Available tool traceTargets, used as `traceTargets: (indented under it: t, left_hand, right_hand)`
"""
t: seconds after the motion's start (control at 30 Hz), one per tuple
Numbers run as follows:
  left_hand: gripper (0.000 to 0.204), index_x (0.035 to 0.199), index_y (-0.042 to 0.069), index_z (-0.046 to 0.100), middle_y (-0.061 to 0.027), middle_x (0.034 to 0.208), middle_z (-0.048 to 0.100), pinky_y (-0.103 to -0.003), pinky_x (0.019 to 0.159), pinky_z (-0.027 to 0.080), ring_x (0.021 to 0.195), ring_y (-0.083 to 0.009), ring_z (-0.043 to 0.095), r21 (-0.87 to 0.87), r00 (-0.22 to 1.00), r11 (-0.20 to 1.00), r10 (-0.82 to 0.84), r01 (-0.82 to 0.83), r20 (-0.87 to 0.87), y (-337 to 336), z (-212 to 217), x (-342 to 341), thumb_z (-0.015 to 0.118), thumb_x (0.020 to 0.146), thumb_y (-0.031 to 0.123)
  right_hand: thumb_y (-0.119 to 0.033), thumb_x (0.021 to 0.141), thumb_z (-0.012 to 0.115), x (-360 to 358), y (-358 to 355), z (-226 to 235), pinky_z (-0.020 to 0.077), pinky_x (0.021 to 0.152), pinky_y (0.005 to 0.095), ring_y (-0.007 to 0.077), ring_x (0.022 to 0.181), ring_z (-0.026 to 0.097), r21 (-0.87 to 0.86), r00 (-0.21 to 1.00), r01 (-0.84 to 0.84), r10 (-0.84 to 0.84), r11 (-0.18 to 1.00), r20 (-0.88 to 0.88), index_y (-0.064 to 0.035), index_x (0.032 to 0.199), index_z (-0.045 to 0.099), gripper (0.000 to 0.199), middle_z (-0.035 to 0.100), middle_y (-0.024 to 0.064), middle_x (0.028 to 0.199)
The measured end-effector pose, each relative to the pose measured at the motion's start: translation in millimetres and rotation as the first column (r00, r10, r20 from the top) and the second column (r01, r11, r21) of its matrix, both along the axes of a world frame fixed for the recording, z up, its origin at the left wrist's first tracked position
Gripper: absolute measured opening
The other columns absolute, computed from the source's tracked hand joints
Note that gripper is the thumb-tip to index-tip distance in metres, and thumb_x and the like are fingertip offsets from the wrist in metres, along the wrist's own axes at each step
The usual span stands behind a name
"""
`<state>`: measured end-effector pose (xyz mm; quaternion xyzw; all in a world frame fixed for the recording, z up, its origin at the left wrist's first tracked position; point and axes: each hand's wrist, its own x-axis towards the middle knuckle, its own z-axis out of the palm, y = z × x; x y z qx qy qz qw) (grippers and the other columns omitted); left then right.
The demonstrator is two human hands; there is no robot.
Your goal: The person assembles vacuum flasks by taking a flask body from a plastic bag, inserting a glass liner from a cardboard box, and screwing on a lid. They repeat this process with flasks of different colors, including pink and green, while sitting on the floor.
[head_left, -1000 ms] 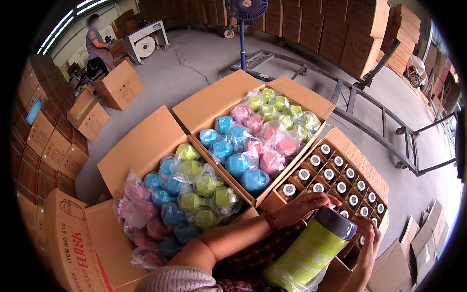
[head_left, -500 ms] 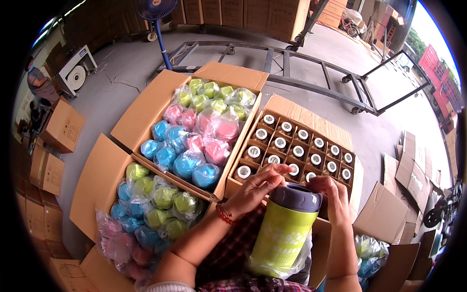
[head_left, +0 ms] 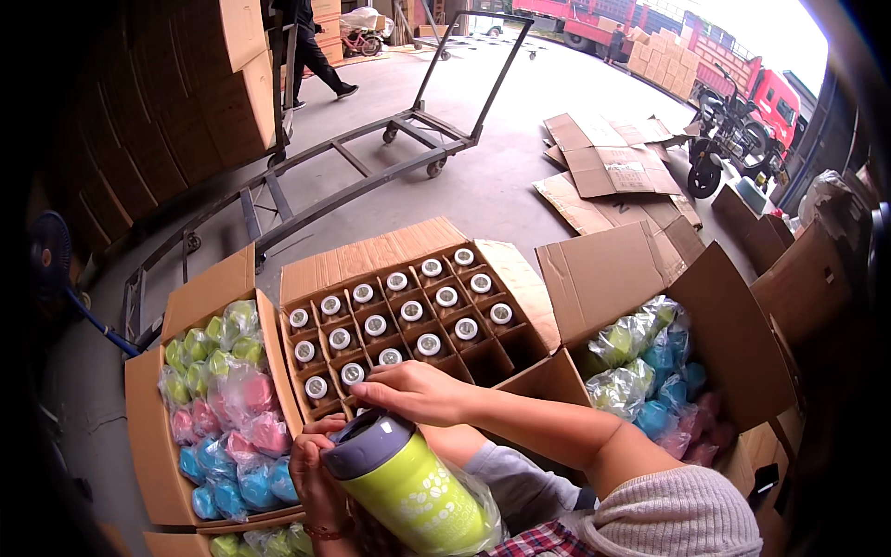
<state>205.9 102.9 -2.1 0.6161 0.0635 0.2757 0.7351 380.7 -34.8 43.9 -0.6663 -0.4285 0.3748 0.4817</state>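
Note:
A lime-green insulated jug [head_left: 418, 501] with a dark grey-purple lid [head_left: 369, 444] leans toward the left in front of me, its lower part in clear plastic film. My left hand [head_left: 318, 469], with a red beaded bracelet at the wrist, is closed on the lid's left side. Across the lid's far edge lies my right hand [head_left: 413, 390], its fingers bent down over the rim. Just beyond stands a divided carton [head_left: 418, 243] with several white-capped bottles [head_left: 428, 344] upright in its cells. What lies under my palms is hidden.
Left, an open carton [head_left: 148, 436] holds bagged green, pink and blue pieces; another [head_left: 756, 325] stands right. Flattened cardboard [head_left: 617, 172] lies on the floor. Beyond are a metal trolley frame [head_left: 325, 190], stacked boxes [head_left: 158, 111], a blue fan [head_left: 51, 251], a motorcycle [head_left: 729, 139] and a walking person [head_left: 316, 51].
My view has turned right, bringing the right-hand carton and motorcycle further in. The jug now tilts more to the left, and my right hand has moved over the lid's top.

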Motion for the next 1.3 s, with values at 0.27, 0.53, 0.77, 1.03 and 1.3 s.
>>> traceTargets:
  t: [0.27, 0.53, 0.77, 1.03, 1.3]
  left_hand:
    - [0.025, 0.091, 0.003, 0.065, -0.0115, 0.101, 0.064, -0.041, 0.094, 0.043, 0.106, -0.0301, 0.057, 0.514, 0.998, 0.855, -0.058, 0.07, -0.04, -22.8, 63.3, 24.8, 0.064, 0.088, 0.028]
    - [0.028, 0.089, 0.005, 0.053, -0.0166, 0.122, 0.053, -0.046, 0.107, 0.036, 0.119, -0.0316, 0.05, -0.082, 0.998, 0.997, 0.007, -0.002, 0.066, -0.6, -7.6, -5.2, 0.051, 0.096, 0.032]
    - [0.025, 0.094, 0.003, 0.067, -0.0149, 0.102, 0.067, -0.041, 0.094, 0.043, 0.105, -0.0329, 0.059, 0.688, 0.981, 0.715, 0.017, 0.123, -0.193, -31.4, 77.1, 28.6, 0.067, 0.084, 0.026]
    - [0.027, 0.097, 0.007, 0.057, -0.0138, 0.104, 0.059, -0.055, 0.108, 0.033, 0.123, -0.0377, 0.046, -0.005, 0.975, 0.993, -0.116, 0.119, 0.191, 1.2, 2.8, -3.4, 0.057, 0.092, 0.034]
    - [0.023, 0.092, 0.002, 0.068, -0.0115, 0.096, 0.069, -0.042, 0.096, 0.043, 0.096, -0.0287, 0.063, 0.731, 0.984, 0.683, 0.13, -0.002, -0.119, -41.3, 86.0, 32.4, 0.063, 0.088, 0.024]
  right_hand:
    - [-0.046, 0.095, 0.048, -13.1, 13.0, -48.2, 0.0507, 0.08, 0.0314, 0.0168, 0.086, 0.063, 0.06, 0.4, 0.131, 0.002, 0.99, -0.916, 0.0019, 0.104, 0.064, 0.051, 0.067, 0.009, 0.095]
    - [-0.052, 0.098, 0.041, -4.9, -5.2, -7.9, 0.0503, 0.084, 0.0337, 0.0236, 0.092, 0.065, 0.148, 0.931, 0.007, 0.047, 0.989, -0.362, 0.0022, 0.111, 0.064, 0.06, 0.067, 0.0134, 0.103]
    - [-0.042, 0.096, 0.049, -24.9, 21.6, -64.9, 0.0505, 0.085, 0.033, 0.0196, 0.089, 0.063, -0.094, 0.184, 0.268, -0.146, 0.959, -0.972, -0.0064, 0.114, 0.063, 0.043, 0.065, 0.0096, 0.105]
    - [-0.046, 0.1, 0.04, -2.6, 0.1, 0.7, 0.047, 0.083, 0.0341, 0.0174, 0.089, 0.06, -0.058, 0.989, -0.112, 0.106, 0.992, -0.101, 0.0033, 0.109, 0.061, 0.054, 0.064, 0.0142, 0.098]
    - [-0.037, 0.094, 0.052, -7.8, 25.5, -75.9, 0.046, 0.096, 0.0351, 0.0201, 0.106, 0.058, -0.004, 0.269, 0.118, -0.036, 0.993, -0.963, -0.0065, 0.124, 0.053, 0.042, 0.061, 0.0097, 0.118]
